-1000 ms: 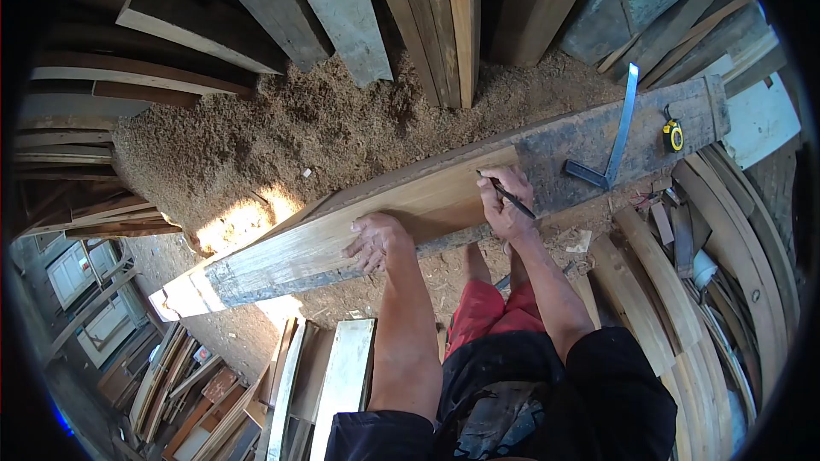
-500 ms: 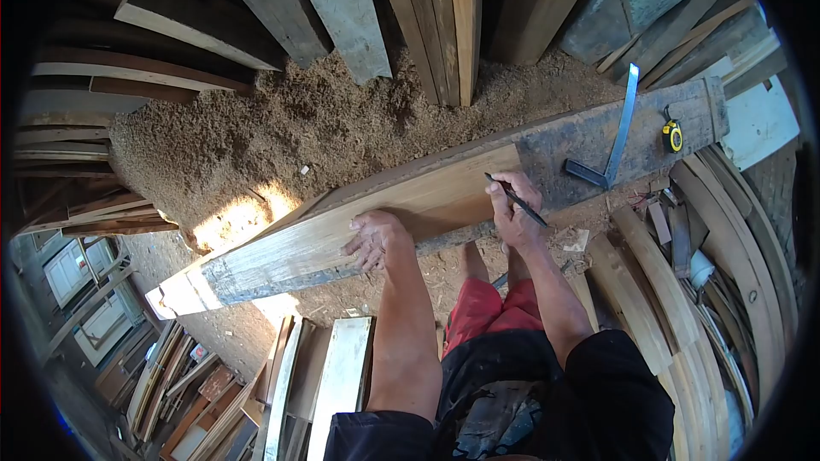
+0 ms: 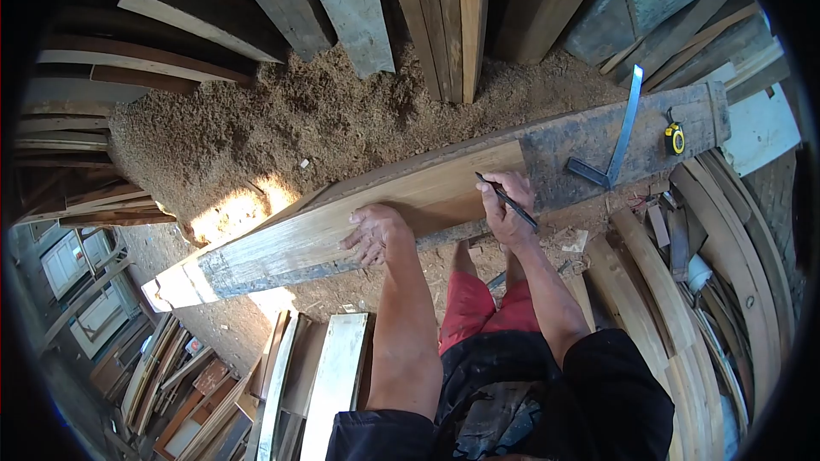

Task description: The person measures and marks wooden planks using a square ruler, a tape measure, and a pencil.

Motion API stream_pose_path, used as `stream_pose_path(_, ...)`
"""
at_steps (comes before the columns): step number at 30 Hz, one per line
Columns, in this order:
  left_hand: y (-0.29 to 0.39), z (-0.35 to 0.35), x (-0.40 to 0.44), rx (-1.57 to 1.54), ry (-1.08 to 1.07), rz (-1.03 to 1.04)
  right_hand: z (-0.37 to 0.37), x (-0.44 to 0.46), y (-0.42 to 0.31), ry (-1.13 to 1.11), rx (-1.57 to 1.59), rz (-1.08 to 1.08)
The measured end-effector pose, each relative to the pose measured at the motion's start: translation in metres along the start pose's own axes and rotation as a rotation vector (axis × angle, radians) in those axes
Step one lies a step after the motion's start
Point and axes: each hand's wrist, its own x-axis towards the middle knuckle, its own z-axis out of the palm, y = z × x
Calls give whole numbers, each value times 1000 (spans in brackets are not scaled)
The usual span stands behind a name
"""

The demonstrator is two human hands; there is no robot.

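Note:
A long light-brown board lies on a dark, worn workbench plank. My left hand rests on the board near its lower edge, fingers spread and holding nothing. Close to the board's right end, my right hand is closed on a thin dark pencil, whose tip points up and left at the board's surface. To the right on the plank lie a metal square and a yellow-and-black tape measure.
Wood shavings cover the ground beyond the bench. Upright planks stand along the far side. Stacked boards lie at the lower left, and curved timber pieces with scraps are at the right.
My right hand with the pencil shifted slightly right, then back left over the board. My left hand stays on the board. The view has moved a little.

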Motion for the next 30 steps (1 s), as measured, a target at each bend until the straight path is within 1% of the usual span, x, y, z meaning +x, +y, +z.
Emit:
stream_pose_path(5,9,-20,-17,64,-13,24,3,3,-4,24,-45,32)
stream_pose_path(8,4,5,6,65,97,-41,6,3,-6,33,-62,34)
stream_pose_path(11,1,31,19,136,197,-42,7,1,-6,52,-47,50)
stream_pose_path(15,-1,47,26,70,326,-31,5,3,-9,72,-66,74)
stream_pose_path(25,2,52,34,40,339,-36,7,1,-8,125,-72,25)
stream_pose_path(28,1,53,33,33,340,-39,7,-2,-3,69,-98,-23)
stream_pose_path(30,2,52,33,23,330,-43,6,-1,0,98,-77,11)
